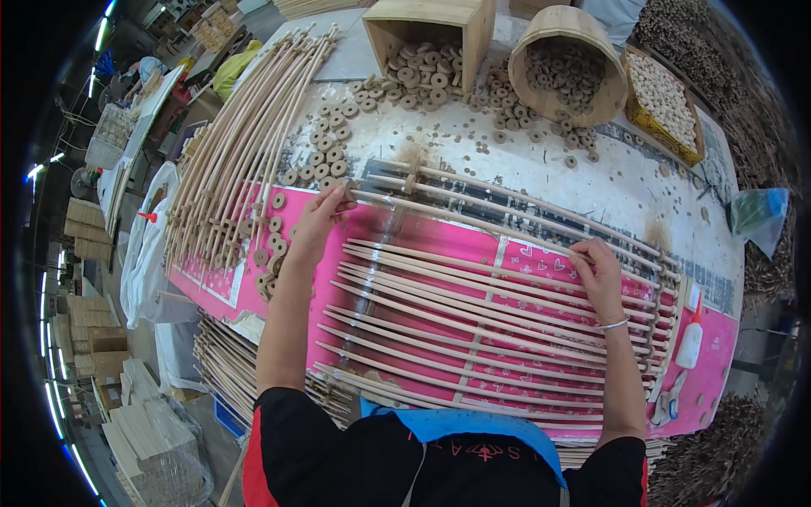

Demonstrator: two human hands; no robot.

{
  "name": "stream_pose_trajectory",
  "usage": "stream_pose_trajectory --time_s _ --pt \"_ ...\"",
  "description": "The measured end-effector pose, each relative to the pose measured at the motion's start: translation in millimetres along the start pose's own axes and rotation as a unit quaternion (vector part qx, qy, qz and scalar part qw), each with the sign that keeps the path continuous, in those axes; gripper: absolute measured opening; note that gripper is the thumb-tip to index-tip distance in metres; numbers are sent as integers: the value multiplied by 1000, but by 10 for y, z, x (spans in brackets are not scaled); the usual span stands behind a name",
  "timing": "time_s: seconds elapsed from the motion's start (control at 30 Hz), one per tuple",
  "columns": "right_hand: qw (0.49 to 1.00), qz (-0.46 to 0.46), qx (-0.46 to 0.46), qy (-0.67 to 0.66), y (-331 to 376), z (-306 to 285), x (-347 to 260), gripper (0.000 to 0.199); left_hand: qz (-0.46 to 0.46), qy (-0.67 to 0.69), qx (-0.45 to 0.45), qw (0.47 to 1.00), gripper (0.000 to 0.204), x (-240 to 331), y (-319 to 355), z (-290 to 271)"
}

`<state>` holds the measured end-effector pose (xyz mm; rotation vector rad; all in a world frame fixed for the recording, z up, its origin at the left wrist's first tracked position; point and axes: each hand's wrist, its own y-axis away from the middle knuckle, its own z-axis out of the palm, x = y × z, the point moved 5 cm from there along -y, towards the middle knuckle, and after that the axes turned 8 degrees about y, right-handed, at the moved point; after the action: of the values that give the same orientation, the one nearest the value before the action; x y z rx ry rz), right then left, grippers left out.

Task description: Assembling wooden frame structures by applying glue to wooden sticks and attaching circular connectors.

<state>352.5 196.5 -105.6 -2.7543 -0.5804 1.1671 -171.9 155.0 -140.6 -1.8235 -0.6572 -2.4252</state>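
My left hand (321,218) is closed, pinching a round wooden disc (349,191) with a centre hole at the left end of a thin wooden rod (460,217). The fingers of my right hand (598,272) are curled round the same rod farther right. Below it, several bare rods (456,297) lie side by side on the pink sheet (710,363), their right ends by a row of small wooden pieces. Just beyond the held rod lie other rods (515,194), one with a disc near its left end.
Loose discs (325,156) are scattered at the left. A wooden box (477,42) and a round wooden tub (612,93) spill discs at the back; a tray of pale beads (663,101) is farther right. Rods with discs (241,144) are stacked left. A red-tipped glue bottle (690,342) lies right.
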Motion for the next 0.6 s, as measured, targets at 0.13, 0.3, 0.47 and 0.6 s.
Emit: stream_pose_trajectory --time_s 0.13,0.3,0.47,0.6 --pt "1000 -13 0 9 -12 0 -2 11 -15 25 -17 999 33 -35 2 -51" --pt "1000 -24 3 13 -37 3 -57 11 -25 0 -28 999 39 -42 57 95" --pt "999 -40 24 3 -57 23 -113 10 -2 31 8 999 62 -27 167 414" --pt "997 -57 24 52 -76 -18 -149 10 12 27 2 1000 82 -63 169 436"
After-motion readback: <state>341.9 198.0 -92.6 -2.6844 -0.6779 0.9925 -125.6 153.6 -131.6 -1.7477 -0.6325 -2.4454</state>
